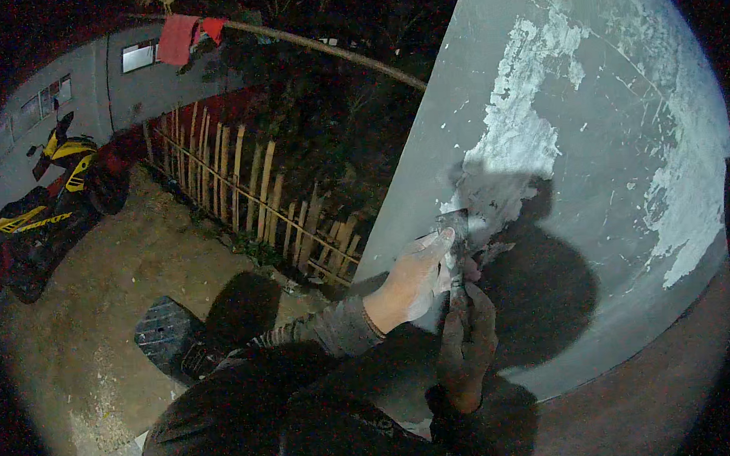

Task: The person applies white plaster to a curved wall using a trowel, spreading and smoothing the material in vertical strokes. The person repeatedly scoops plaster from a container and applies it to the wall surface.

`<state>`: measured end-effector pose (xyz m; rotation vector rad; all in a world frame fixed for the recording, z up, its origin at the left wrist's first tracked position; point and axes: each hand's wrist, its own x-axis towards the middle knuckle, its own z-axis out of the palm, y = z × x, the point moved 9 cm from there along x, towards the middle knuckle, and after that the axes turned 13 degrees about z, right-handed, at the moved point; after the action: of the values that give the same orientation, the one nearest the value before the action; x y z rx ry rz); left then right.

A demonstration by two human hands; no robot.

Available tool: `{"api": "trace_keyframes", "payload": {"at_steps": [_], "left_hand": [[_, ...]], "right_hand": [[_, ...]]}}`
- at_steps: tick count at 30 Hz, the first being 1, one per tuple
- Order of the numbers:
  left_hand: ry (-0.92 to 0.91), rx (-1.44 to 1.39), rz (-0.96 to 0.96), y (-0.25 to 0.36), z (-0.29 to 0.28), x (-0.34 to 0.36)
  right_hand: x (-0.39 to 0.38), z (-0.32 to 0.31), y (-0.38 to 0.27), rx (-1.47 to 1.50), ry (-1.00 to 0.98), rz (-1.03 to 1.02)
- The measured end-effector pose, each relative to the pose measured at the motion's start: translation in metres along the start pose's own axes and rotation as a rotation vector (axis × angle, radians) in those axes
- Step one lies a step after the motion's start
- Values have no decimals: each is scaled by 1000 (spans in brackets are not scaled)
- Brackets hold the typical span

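My left hand (406,282) is closed, its thumb pressed on the dark flat blade of a putty knife (456,219). White paste is smeared on the thumb and near the blade. Just below and to the right, my right hand (469,325) is in shadow, fingers closed around a narrow part that looks like the knife's handle. How the fingers wrap it is partly hidden. Both hands are in front of a grey wall panel (602,156) with rough white filler patches (519,127). The shadow of my head and hands falls across the panel.
A bamboo fence (241,180) runs along the left, with a yellow and black motorcycle (65,172) beyond. Red cloths (178,40) hang from a pole (325,54). A dark flat piece with white specks (167,330) is beside my left leg, above the dirt ground (101,337).
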<state>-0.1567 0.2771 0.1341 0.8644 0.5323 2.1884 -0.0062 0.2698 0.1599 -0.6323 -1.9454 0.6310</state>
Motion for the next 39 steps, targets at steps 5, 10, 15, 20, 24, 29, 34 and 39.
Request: {"api": "trace_keyframes", "payload": {"at_steps": [5,10,15,20,24,29,34,39], "left_hand": [[36,-109,-6,-2,4,6],[-41,68,203,24,14,9],[159,92,-23,9,-2,0],[-76,238,303,34,19,12],[55,48,38,18,15,11],[80,274,-73,24,10,8],[2,252,27,25,9,17],[31,435,134,33,4,25]], "right_hand": [[10,5,-10,86,-3,6],[9,5,-18,220,22,-74],[12,12,-9,88,10,49],[8,7,-14,207,75,-76],[8,25,9,175,-73,136],[3,17,-3,146,107,-44],[-1,23,-18,114,137,-145],[6,31,-11,195,113,-56]]}}
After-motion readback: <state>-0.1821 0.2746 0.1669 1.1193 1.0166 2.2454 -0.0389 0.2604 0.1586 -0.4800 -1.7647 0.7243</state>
